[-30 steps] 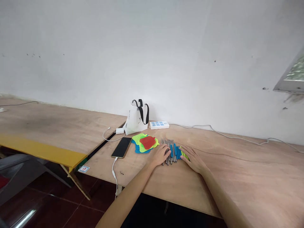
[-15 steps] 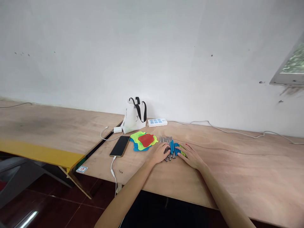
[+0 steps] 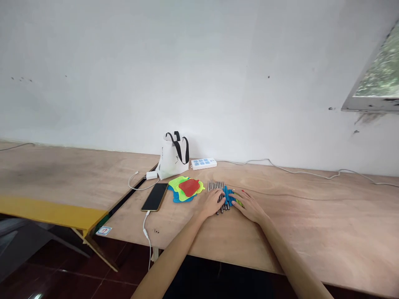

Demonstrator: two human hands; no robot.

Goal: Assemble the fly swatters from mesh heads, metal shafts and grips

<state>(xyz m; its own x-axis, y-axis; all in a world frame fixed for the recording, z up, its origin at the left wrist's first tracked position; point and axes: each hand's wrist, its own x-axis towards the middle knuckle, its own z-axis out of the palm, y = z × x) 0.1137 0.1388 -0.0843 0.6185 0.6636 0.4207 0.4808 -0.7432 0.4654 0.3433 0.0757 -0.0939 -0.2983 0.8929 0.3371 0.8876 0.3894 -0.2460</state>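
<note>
Several metal rods [image 3: 221, 211] lie side by side on the wooden table, with blue handles [image 3: 227, 196] and yellow-green handles [image 3: 239, 202] at their right. My left hand [image 3: 212, 202] rests over the rods, its fingers stretched across them and the thumb apart near the blue handles. With its fingers spread, my right hand [image 3: 251, 205] lies on the handles and partly covers them. To the left of the rods is a loose pile of perforated fly swatter heads: a red one [image 3: 189, 187] on top, yellow-green ones [image 3: 177, 182] under it and blue [image 3: 182, 198] at the bottom.
A phone [image 3: 155, 197] with a white charging cable [image 3: 145, 226] lies left of the pile. Behind stand a white bag [image 3: 172, 160] with black straps, a charger [image 3: 151, 175] and a power strip [image 3: 203, 163]. A gap separates this table from another table [image 3: 62, 174] on the left.
The view has shifted slightly, so the scene sits a little lower and to the left. Both hands stay on the rods and handles, with the right hand's fingers slightly farther over the blue handles.
</note>
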